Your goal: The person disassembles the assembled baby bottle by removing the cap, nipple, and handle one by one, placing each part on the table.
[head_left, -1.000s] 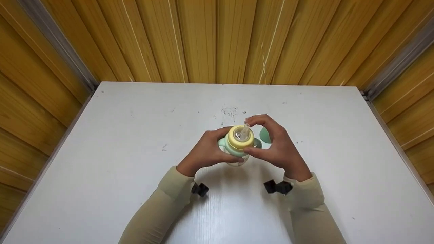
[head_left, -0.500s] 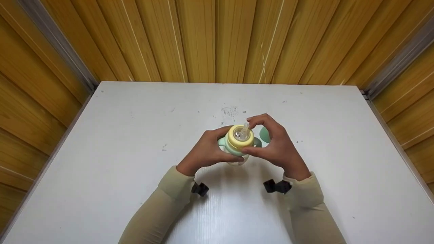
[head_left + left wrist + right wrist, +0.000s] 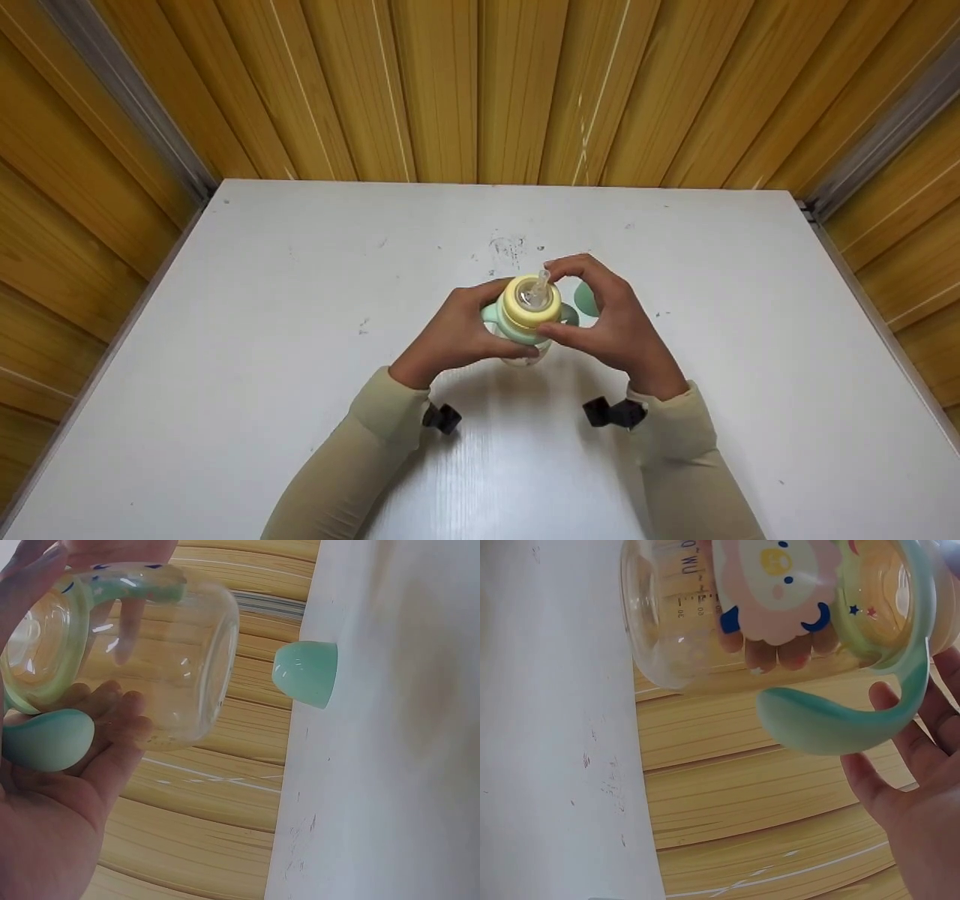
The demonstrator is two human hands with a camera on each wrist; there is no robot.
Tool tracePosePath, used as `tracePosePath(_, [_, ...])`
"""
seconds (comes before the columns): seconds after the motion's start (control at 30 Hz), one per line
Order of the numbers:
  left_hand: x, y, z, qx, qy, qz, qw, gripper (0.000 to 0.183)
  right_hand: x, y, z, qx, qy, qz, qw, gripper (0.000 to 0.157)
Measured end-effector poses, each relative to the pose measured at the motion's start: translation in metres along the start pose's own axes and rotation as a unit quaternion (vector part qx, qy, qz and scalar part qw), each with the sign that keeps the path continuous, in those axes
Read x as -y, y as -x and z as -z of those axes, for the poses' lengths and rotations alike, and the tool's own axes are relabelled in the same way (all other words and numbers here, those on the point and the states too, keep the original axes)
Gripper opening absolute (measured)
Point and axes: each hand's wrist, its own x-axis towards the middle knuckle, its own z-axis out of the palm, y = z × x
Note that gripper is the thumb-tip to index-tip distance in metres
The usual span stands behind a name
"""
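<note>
A clear baby bottle (image 3: 520, 355) with mint-green side handles is held upright, slightly tilted, above the white table. My left hand (image 3: 466, 328) grips its body, the fingers wrapping the far side and the thumb across the front. At the yellow collar (image 3: 512, 308) is my right hand (image 3: 611, 319): its thumb presses the near edge, while the index finger curves round the far side by the clear teat (image 3: 543, 281). In the right wrist view a lamb-like print (image 3: 776, 585) shows on the bottle, and one green handle (image 3: 832, 724) hangs beside my right fingers.
A mint-green domed cap (image 3: 307, 673) stands on the white table (image 3: 300, 420), just beyond my right hand. Wood-patterned panels (image 3: 435, 90) rise behind the table and along both sides. Black wrist cameras (image 3: 442, 418) sit below both hands.
My right thumb and index finger have shifted slightly along the collar, and the bottle has risen by a hair. The left grip and the green cap stay as they were.
</note>
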Motion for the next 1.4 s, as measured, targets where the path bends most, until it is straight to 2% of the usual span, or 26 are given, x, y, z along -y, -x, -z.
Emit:
tracePosePath(0.1, [0.000,0.000,0.000,0.001,0.003,-0.003,1.0000,0.068,-0.010,0.001,0.000,0.006,-0.003,0.010,1.000,0.049])
tracePosePath(0.2, [0.000,0.000,0.001,0.002,0.004,-0.004,1.0000,0.068,-0.012,0.001,0.001,0.013,-0.005,0.015,1.000,0.049])
tracePosePath(0.5, [0.001,0.000,0.001,0.006,0.005,-0.007,0.9999,0.069,0.018,-0.001,0.002,0.030,-0.011,0.012,0.999,0.045])
tracePosePath(0.7, [0.001,0.000,0.001,-0.001,0.003,-0.009,0.9999,0.067,0.021,-0.002,0.003,0.032,-0.007,0.013,0.999,0.047])
tracePosePath(0.93, [0.001,0.000,0.000,-0.004,0.005,-0.005,1.0000,0.068,0.019,-0.001,0.002,0.024,-0.018,0.018,0.999,0.051])
tracePosePath(1.2, [0.000,0.000,0.000,-0.004,0.005,0.000,1.0000,0.068,0.019,-0.001,0.001,0.004,-0.009,-0.002,1.000,0.048])
tracePosePath(1.4, [-0.001,0.000,0.000,0.001,0.006,0.002,1.0000,0.068,0.018,-0.001,0.000,0.004,-0.004,0.006,1.000,0.046])
